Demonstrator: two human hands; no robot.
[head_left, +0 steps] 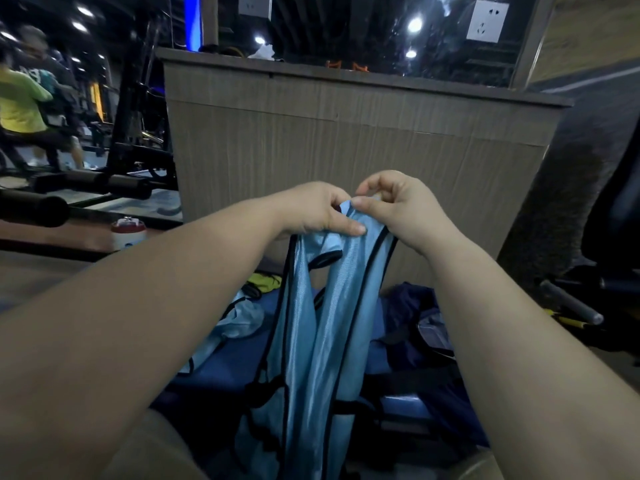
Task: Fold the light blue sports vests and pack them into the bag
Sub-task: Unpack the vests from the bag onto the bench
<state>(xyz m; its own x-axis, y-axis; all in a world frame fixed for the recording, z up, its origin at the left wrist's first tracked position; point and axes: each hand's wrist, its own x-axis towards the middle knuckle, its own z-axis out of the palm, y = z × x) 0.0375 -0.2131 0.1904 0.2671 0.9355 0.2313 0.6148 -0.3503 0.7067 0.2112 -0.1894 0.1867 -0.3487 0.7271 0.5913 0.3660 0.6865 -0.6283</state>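
A light blue sports vest [313, 341] with black trim hangs lengthwise in front of me, held up by its shoulder straps. My left hand [317, 211] grips the strap tops, thumb laid across the fabric. My right hand [394, 206] pinches the same strap ends from the right, its fingers curled. Another light blue vest [239, 318] lies crumpled below on a blue mat [221, 368]. A dark navy bag [420, 327] sits low on the right, partly hidden by my right forearm.
A tall wood-grain counter [346, 140] stands close in front. Gym machines and padded bars [90, 183] fill the left, with a person in a yellow shirt [19, 102] behind. A yellow garment [265, 282] lies beyond the mat. A metal bar [571, 303] sticks out on the right.
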